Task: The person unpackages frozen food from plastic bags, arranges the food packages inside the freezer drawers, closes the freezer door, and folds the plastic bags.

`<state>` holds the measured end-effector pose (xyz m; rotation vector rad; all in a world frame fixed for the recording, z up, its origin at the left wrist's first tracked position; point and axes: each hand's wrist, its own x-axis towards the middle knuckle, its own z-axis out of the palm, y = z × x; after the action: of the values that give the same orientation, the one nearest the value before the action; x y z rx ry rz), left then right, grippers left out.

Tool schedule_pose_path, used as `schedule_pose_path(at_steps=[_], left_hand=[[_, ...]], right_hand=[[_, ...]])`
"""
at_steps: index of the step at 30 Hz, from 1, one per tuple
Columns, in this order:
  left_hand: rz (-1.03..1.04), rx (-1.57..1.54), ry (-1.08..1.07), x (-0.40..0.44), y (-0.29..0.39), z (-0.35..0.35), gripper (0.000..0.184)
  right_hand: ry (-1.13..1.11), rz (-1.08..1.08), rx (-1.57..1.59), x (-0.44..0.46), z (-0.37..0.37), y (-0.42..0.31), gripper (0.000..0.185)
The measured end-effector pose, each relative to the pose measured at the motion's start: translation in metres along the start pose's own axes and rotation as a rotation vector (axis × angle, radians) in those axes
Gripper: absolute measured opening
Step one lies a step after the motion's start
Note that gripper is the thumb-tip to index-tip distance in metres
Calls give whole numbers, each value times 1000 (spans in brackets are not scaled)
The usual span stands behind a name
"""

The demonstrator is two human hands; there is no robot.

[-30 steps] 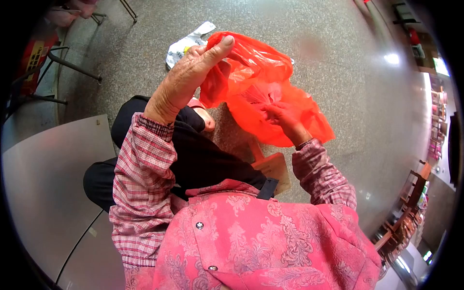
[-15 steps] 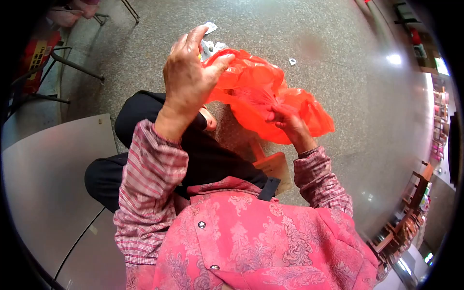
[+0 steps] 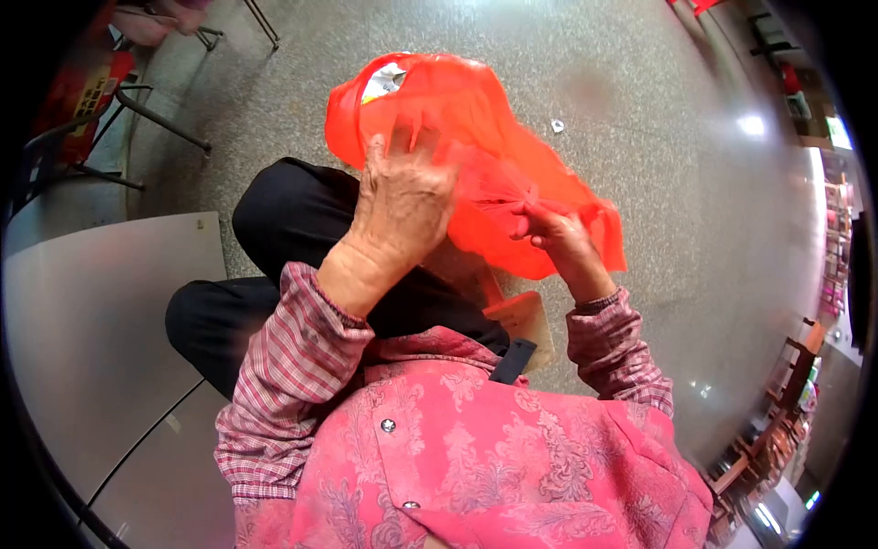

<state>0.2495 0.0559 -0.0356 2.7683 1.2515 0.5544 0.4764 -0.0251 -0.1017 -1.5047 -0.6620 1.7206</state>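
Observation:
A thin red plastic bag [image 3: 494, 119] spreads out in front of my knees, its middle bunched into a gather. My right hand [image 3: 565, 242] pinches that gather between thumb and fingers. Over the near side of the bag is my left hand [image 3: 402, 201], back facing up, fingers apart and slightly blurred; whether they touch the plastic I cannot tell. Through a gap at the bag's far left end, crumpled white paper scraps [image 3: 384, 82] show on the floor.
A low wooden stool [image 3: 521, 320] is partly visible beside my leg. A grey metal panel [image 3: 110, 302] stands at the left, with a metal-legged chair [image 3: 160, 123] beyond it. One small white scrap [image 3: 557, 125] lies on the speckled floor [image 3: 677, 201]. Shelves with goods line the right side.
My left hand has come down and nearer to me, from the bag's far edge to over its near side. The bag has spread farther left, covering most of the paper scraps. My right hand keeps its pinch.

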Motion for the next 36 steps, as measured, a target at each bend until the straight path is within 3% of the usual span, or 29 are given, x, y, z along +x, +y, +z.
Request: schedule_pose_path(at_steps=[3, 7, 10, 12, 13, 16, 18, 21, 22, 23, 24, 26, 27, 28, 29, 30, 32, 33, 35, 36], left_hand=[[120, 139, -71, -1, -8, 18, 46], [106, 92, -218, -11, 9, 29, 44], [207, 125, -188, -21, 10, 40, 38], [158, 75, -303, -27, 6, 42, 24], [157, 78, -299, -31, 7, 42, 24], [257, 25, -263, -44, 12, 39, 16], [378, -252, -119, -52, 18, 41, 12], [460, -344, -33, -63, 9, 58, 10], [455, -340, -26, -64, 3, 63, 10], [428, -315, -109, -57, -3, 58, 9], [400, -289, -192, -51, -9, 57, 9], [228, -573, -103, -41, -23, 58, 35], [344, -435, 182, -28, -25, 39, 19], [351, -434, 149, -28, -31, 38, 14], [357, -434, 116, -27, -35, 33, 9], [364, -434, 83, -26, -40, 27, 5], [313, -304, -466, -25, -32, 11, 9], [444, -221, -356, -28, -24, -4, 14], [401, -449, -154, -38, -6, -38, 16], [363, -459, -151, -39, 4, -65, 17]], right_hand=[[-13, -20, 8, -14, 9, -25, 28], [-57, -84, 70, -39, 19, -59, 29], [-68, -109, 178, -61, 25, -79, 29], [-52, -140, 202, -70, 26, -84, 28], [-19, -222, 177, -74, 26, -86, 28], [24, -181, 299, -84, 31, -109, 29], [-18, -282, 316, -92, 39, -121, 32], [10, -363, 303, -106, 48, -136, 36], [42, -388, 310, -111, 49, -140, 38], [-134, -430, 332, -112, 41, -144, 40], [-142, -432, 326, -118, 43, -149, 40], [-101, -446, 373, -132, 50, -161, 44], [-166, -452, 473, -135, 50, -166, 45], [-176, -454, 467, -138, 57, -168, 45], [16, -608, 335, -141, 64, -170, 46], [-64, -606, 394, -141, 56, -176, 47], [-222, -585, 510, -141, 41, -188, 49], [-297, -574, 538, -145, 45, -197, 49], [-436, -554, 544, -145, 43, -207, 49], [-440, -552, 542, -147, 48, -208, 49]])
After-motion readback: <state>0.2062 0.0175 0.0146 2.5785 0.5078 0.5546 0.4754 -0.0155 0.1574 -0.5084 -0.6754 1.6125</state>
